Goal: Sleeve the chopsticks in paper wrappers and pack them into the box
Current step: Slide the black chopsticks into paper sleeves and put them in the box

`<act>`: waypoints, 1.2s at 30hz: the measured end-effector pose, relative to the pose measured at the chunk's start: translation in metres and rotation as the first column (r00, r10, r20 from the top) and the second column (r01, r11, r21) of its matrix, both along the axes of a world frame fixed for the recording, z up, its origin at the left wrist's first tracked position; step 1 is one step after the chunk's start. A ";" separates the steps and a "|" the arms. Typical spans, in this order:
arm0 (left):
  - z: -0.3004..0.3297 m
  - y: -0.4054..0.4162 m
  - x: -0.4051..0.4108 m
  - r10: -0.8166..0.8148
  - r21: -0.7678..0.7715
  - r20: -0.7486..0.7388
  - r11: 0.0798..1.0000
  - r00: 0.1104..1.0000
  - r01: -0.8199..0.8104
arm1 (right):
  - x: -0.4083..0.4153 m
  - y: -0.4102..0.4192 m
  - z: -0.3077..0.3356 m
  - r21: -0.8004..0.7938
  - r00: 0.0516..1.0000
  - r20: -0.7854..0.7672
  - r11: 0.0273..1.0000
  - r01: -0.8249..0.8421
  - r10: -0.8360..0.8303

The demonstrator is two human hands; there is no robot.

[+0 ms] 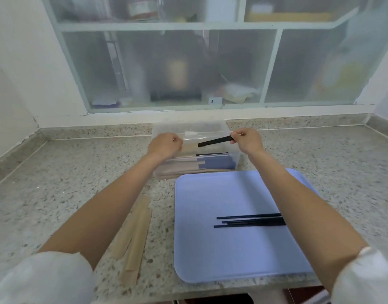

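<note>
Both hands hover over the clear plastic box at the back of the counter. My right hand pinches the thick end of a pair of black chopsticks. Their other end sits inside a tan paper wrapper, which my left hand grips. Several sleeved chopsticks lie in the box below. On the blue tray lie several bare black chopsticks, partly hidden by my right forearm. Empty tan wrappers lie on the counter left of the tray.
The speckled stone counter ends at a front edge just below the tray. A frosted glass window stands behind the box, and white walls close in the left and right corners.
</note>
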State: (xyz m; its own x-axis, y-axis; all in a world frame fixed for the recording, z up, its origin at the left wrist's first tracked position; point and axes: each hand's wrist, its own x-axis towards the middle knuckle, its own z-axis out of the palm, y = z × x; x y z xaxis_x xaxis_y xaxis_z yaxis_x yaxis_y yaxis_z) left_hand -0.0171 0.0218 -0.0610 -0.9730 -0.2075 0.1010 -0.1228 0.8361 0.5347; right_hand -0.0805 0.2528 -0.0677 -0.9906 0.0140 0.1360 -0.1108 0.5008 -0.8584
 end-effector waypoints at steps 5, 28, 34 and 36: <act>-0.009 -0.010 -0.006 -0.045 -0.238 0.036 0.970 0.998 0.053 | -0.016 -0.019 -0.017 0.519 0.990 -0.126 0.855 0.008 0.068; -0.056 -0.009 0.215 0.105 -0.315 0.298 0.949 0.949 -0.006 | 0.181 0.056 -0.053 0.893 0.919 0.114 0.367 -0.262 0.377; -0.058 -0.013 0.219 0.118 -0.160 0.267 0.984 0.956 -0.076 | 0.181 0.050 -0.040 0.804 0.881 0.188 0.447 -0.392 0.434; -0.058 -0.014 0.219 0.133 -0.150 0.265 0.984 0.955 -0.095 | 0.180 0.049 -0.036 0.806 0.881 0.175 0.450 -0.384 0.439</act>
